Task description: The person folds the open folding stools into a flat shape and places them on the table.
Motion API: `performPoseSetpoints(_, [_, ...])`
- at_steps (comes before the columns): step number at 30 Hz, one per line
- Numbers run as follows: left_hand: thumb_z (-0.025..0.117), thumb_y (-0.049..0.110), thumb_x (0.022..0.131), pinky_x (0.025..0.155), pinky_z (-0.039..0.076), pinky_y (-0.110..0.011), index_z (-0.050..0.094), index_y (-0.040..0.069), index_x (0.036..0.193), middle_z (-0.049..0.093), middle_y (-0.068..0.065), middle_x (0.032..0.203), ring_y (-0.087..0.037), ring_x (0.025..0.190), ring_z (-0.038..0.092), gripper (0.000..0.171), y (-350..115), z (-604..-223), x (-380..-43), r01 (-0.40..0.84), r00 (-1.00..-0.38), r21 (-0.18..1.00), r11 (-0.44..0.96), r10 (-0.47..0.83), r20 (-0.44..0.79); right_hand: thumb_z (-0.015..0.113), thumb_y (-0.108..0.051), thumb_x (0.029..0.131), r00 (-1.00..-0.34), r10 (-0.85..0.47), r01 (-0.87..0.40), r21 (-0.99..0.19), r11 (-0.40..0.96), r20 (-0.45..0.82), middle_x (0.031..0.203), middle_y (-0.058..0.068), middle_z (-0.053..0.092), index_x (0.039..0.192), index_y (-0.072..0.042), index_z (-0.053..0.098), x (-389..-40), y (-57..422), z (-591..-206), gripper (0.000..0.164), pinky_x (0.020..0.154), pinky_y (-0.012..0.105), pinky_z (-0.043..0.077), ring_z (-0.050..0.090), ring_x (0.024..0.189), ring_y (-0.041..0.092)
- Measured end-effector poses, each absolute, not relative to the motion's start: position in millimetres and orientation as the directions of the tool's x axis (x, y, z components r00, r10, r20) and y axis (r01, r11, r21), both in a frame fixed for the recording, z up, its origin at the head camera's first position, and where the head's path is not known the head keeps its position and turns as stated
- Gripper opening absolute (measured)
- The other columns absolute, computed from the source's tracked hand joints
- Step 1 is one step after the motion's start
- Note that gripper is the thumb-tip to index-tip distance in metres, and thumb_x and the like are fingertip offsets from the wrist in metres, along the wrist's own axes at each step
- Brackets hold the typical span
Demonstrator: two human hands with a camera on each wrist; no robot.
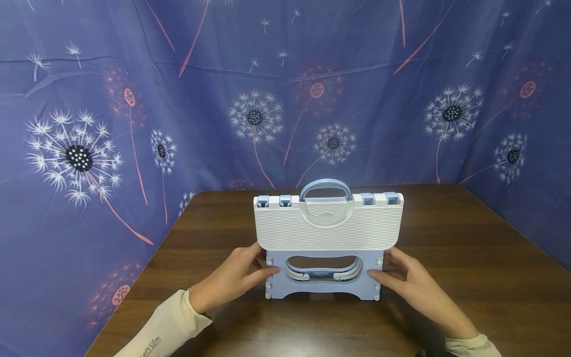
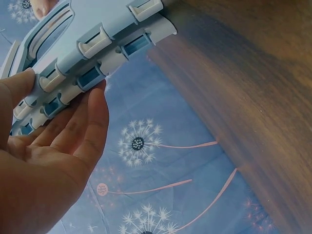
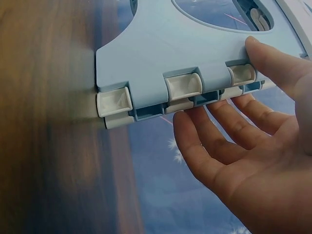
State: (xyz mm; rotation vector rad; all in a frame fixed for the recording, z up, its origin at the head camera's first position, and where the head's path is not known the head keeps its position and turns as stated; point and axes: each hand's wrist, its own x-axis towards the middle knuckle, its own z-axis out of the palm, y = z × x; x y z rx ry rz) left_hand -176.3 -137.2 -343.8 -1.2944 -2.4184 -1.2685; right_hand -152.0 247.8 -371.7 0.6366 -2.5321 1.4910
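A white and light blue folding step stool (image 1: pixel 285 228) stands upright on its blue leg panel (image 1: pixel 323 291), with the woven-textured white top hanging over the upper part. A blue carry handle (image 1: pixel 325 183) arches from its upper edge. At the stool's left side, my left hand (image 1: pixel 238 277) grips the leg panel, thumb in front and fingers behind. My right hand (image 1: pixel 417 287) holds the opposite side the same way. Both wrist views show the hinged side edges, where white knuckles (image 3: pixel 184 87) alternate with blue ones, between thumb and fingers.
The stool stands on a dark brown wooden table (image 1: pixel 214 223). A blue curtain (image 1: pixel 200 124) printed with dandelions hangs behind the table and along both sides. Light sleeves (image 1: pixel 174 317) cover my forearms.
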Motion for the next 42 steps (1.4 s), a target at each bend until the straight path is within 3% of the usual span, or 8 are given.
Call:
performPoseSetpoints(11, [0.068,0.003,0.094,0.061,0.056,-0.03,0.039,0.013,0.149,0.066,-0.003,0.099,-0.022,0.074,0.069,0.063,-135.0,-337.4,-171.3,0.754,-0.608,0.598,0.271,0.634,0.478,0.069,-0.018,0.095,-0.907,-0.29,-0.408,-0.807,0.426,0.306,0.123,0.009,0.064,0.147,-0.012,0.044,-151.7,248.8,-372.6,0.058,0.082,0.028,0.055,0.064,0.106,0.012])
performPoseSetpoints(22, [0.067,0.018,0.097,0.065,0.057,-0.027,0.037,0.022,0.151,0.068,0.003,0.105,-0.015,0.08,0.07,0.062,-140.4,-353.0,-184.7,0.746,-0.616,0.603,0.283,0.639,0.462,0.07,-0.018,0.095,-0.912,-0.283,-0.399,-0.807,0.435,0.298,0.122,0.009,0.065,0.147,-0.011,0.044,-151.5,248.1,-370.3,0.059,0.082,0.028,0.055,0.064,0.105,0.011])
performPoseSetpoints(42, [0.066,0.02,0.098,0.063,0.056,-0.029,0.043,0.023,0.145,0.065,0.007,0.091,-0.013,0.076,0.069,0.053,-140.9,-354.1,-186.8,0.758,-0.607,0.585,0.287,0.638,0.473,0.07,-0.018,0.095,-0.903,-0.291,-0.42,-0.792,0.444,0.316,0.121,0.005,0.066,0.146,-0.012,0.046,-152.2,248.5,-371.4,0.057,0.084,0.027,0.054,0.064,0.104,0.01])
